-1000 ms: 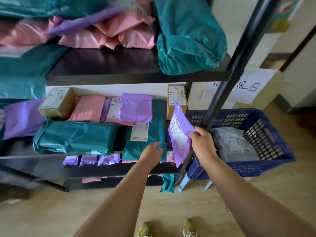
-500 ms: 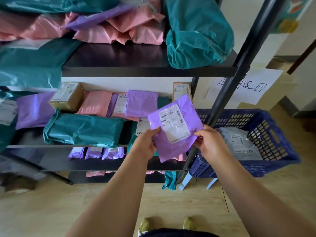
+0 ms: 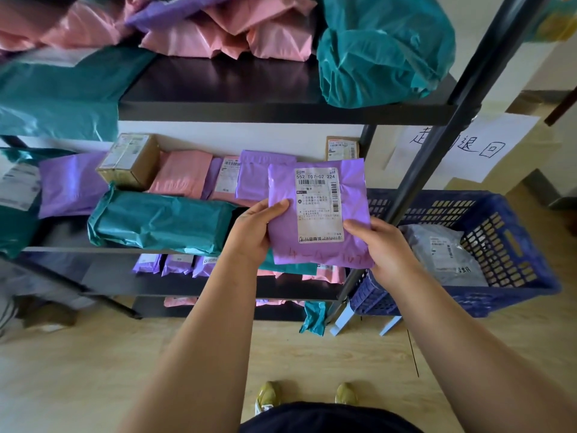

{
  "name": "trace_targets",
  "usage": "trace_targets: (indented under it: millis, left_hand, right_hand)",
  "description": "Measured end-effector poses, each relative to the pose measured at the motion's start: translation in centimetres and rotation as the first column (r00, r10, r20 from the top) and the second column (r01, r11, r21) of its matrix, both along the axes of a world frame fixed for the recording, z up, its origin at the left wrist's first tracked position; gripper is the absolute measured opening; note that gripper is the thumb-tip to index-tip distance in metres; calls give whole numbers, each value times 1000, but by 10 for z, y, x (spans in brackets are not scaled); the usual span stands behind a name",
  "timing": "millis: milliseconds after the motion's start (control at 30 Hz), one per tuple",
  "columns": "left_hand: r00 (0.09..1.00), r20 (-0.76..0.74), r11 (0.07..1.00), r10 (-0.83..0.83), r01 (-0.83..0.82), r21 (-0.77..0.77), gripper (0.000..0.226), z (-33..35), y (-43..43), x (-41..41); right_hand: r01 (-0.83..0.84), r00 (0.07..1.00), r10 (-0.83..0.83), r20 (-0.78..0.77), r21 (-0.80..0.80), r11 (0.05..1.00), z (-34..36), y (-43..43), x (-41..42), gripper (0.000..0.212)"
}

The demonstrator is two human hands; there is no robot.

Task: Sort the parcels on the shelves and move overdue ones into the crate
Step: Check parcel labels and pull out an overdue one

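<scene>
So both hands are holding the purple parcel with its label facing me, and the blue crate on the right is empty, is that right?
Not quite. The blue crate is not empty: the head view shows a grey parcel lying in it. The rest holds: the left hand and right hand both hold the purple parcel, label facing the camera.

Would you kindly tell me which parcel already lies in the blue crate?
The grey parcel: it alone lies in the blue crate; the others sit on the shelves, bar the held purple parcel.
</scene>
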State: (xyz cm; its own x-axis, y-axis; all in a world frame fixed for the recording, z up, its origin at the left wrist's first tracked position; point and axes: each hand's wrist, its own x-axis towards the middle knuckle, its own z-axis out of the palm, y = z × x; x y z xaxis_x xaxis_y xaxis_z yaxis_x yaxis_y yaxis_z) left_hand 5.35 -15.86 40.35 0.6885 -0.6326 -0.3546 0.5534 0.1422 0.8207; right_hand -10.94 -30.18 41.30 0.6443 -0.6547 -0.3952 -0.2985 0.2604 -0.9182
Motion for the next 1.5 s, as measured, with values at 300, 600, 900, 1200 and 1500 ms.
trace_targets:
  millis: [300, 600, 900, 1200, 1500]
  left_hand:
    - [999, -25, 1000, 20, -19, 22, 18, -3, -3, -1]
    - [971, 84, 916, -226, 182, 358, 45, -39, -16, -12]
    - [967, 154, 803, -202, 73, 592, 67, -72, -56, -16]
    - [843, 255, 628, -473, 120, 769, 54, -80, -82, -12]
    - [757, 349, 552, -552, 19, 834, 47, -78, -59, -7]
  right_hand:
    - [39, 998, -40, -38, -26, 999, -2, 0, 3, 11]
    - [139, 981, -131, -143, 48, 989, -37, -8, -3, 26]
    - [351, 936, -285, -206, 494, 795, -66, 2, -21, 25]
    - [494, 869, -382, -315, 502, 710, -72, -4, -7, 11]
    - [544, 837, -420, -351, 463, 700, -77, -11, 2, 20]
